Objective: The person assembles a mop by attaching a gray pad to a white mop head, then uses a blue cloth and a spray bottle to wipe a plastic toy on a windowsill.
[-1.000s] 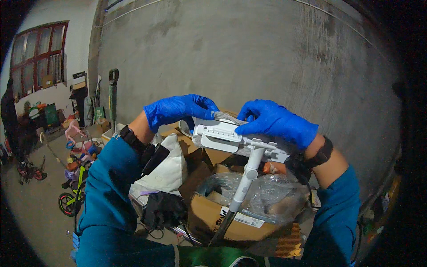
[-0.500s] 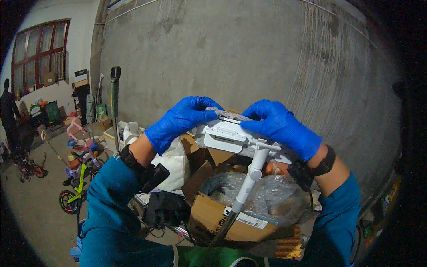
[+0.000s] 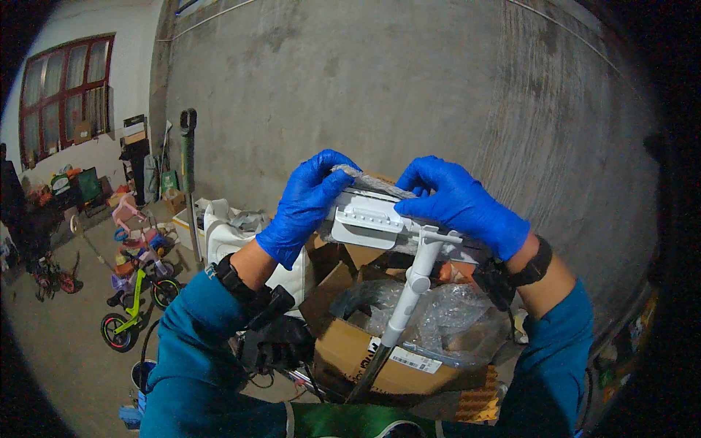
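Note:
A flat mop head [image 3: 367,220] of white plastic is held up in front of me, its white jointed pole [image 3: 410,296] slanting down toward my body. Grey fabric of a mop pad [image 3: 374,181] runs along the head's far edge. My left hand [image 3: 298,208], in a blue glove, pinches the left end of that fabric and lifts it off the plastic. Gloved in blue too, my right hand [image 3: 467,212] grips the pad's edge at the right, thumb against the plastic head. Most of the pad is hidden beneath the head.
Below the mop stands a cardboard box [image 3: 343,354] with clear plastic wrap [image 3: 460,321] on top. A white bag [image 3: 226,237] and an upright dark-green handle [image 3: 188,153] are at left. Farther left are a lime-green balance bike [image 3: 133,310] and a pink toy [image 3: 128,210]. A concrete wall [image 3: 350,87] rises behind.
My left hand has moved slightly right and turned more upright, drawing the pad's edge up from the plastic head. The right hand has hardly moved.

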`<control>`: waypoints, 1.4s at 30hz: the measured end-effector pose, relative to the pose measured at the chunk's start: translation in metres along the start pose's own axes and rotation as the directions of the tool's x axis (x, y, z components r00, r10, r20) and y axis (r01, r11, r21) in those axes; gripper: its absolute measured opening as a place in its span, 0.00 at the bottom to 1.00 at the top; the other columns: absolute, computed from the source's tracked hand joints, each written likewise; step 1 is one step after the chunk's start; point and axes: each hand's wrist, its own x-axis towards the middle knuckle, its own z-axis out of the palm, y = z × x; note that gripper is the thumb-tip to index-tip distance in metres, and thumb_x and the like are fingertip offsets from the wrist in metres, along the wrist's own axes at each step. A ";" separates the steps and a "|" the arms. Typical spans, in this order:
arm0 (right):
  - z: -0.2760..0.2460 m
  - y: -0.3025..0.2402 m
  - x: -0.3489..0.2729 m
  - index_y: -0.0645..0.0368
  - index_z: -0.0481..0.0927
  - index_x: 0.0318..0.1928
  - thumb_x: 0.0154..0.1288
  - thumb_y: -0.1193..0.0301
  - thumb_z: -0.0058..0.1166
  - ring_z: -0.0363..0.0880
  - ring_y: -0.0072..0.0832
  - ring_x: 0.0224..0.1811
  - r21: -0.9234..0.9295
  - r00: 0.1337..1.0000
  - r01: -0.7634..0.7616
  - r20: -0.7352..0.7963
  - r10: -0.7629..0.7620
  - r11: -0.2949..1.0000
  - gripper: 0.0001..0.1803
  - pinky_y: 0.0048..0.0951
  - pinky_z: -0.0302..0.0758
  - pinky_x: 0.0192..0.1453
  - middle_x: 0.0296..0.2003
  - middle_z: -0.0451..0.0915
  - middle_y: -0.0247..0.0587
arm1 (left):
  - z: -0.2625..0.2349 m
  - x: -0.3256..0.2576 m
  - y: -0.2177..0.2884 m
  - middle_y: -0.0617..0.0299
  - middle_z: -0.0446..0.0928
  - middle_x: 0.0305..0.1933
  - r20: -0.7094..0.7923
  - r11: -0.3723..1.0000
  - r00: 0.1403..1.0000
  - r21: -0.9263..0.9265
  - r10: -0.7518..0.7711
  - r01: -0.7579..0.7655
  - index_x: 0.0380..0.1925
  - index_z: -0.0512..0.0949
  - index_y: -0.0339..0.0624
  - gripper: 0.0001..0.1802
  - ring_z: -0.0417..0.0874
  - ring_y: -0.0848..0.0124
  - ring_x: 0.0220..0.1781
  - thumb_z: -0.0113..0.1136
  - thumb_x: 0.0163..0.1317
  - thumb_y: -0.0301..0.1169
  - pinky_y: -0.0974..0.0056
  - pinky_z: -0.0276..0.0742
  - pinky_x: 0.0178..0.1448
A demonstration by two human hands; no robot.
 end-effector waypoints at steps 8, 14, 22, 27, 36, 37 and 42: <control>0.005 0.003 -0.003 0.59 0.78 0.38 0.50 0.63 0.65 0.77 0.30 0.35 0.037 1.000 0.020 -0.021 -0.019 0.999 0.17 0.31 0.74 0.41 0.33 0.76 0.43 | 0.003 -0.001 -0.005 0.66 0.76 0.34 -0.023 0.992 0.999 -0.125 -0.031 0.028 0.35 0.76 0.40 0.06 0.73 0.79 0.38 0.55 0.63 0.30 0.71 0.71 0.47; 0.007 0.006 -0.007 0.57 0.77 0.37 0.54 0.68 0.62 0.76 0.29 0.36 0.133 0.974 0.164 -0.178 -0.139 0.977 0.12 0.30 0.73 0.44 0.33 0.74 0.41 | 0.003 0.000 -0.010 0.67 0.76 0.34 -0.036 0.992 0.999 -0.123 -0.028 0.023 0.34 0.77 0.40 0.06 0.73 0.80 0.38 0.56 0.63 0.30 0.72 0.70 0.47; 0.005 0.012 -0.010 0.55 0.79 0.35 0.54 0.71 0.63 0.74 0.27 0.35 -0.166 0.926 0.283 -0.209 -0.314 0.945 0.08 0.24 0.71 0.37 0.32 0.73 0.36 | 0.003 0.000 -0.011 0.65 0.78 0.34 -0.055 0.994 0.995 -0.080 -0.078 0.074 0.34 0.77 0.40 0.06 0.75 0.77 0.38 0.57 0.62 0.31 0.70 0.72 0.47; 0.005 0.016 -0.012 0.57 0.79 0.32 0.54 0.68 0.63 0.76 0.35 0.33 -0.217 0.932 0.236 -0.227 -0.284 0.947 0.08 0.31 0.73 0.36 0.30 0.73 0.42 | 0.004 0.000 -0.009 0.68 0.77 0.33 -0.069 0.995 0.995 -0.082 -0.068 0.062 0.34 0.78 0.41 0.07 0.74 0.80 0.37 0.58 0.62 0.32 0.72 0.71 0.46; 0.018 0.036 -0.007 0.59 0.76 0.30 0.59 0.70 0.59 0.71 0.22 0.26 0.164 0.940 0.258 -0.268 -0.209 0.952 0.08 0.26 0.70 0.31 0.25 0.72 0.39 | 0.010 -0.001 -0.005 0.65 0.79 0.33 -0.095 0.981 0.990 -0.176 -0.103 0.086 0.33 0.78 0.40 0.06 0.76 0.77 0.37 0.58 0.62 0.31 0.70 0.72 0.47; 0.018 0.038 -0.007 0.60 0.76 0.30 0.59 0.70 0.59 0.70 0.20 0.26 0.184 0.946 0.252 -0.255 -0.201 0.950 0.07 0.25 0.70 0.31 0.25 0.71 0.38 | 0.010 -0.002 -0.005 0.65 0.78 0.33 -0.094 0.975 0.990 -0.205 -0.106 0.085 0.32 0.78 0.40 0.05 0.76 0.76 0.37 0.58 0.62 0.30 0.70 0.72 0.47; 0.017 0.042 -0.007 0.60 0.76 0.33 0.60 0.71 0.58 0.70 0.19 0.28 0.212 0.941 0.302 -0.225 -0.254 0.930 0.07 0.24 0.70 0.34 0.26 0.72 0.37 | 0.010 -0.004 -0.005 0.63 0.76 0.34 -0.080 0.960 0.997 -0.279 0.009 -0.032 0.29 0.77 0.41 0.03 0.77 0.73 0.39 0.59 0.60 0.27 0.68 0.72 0.49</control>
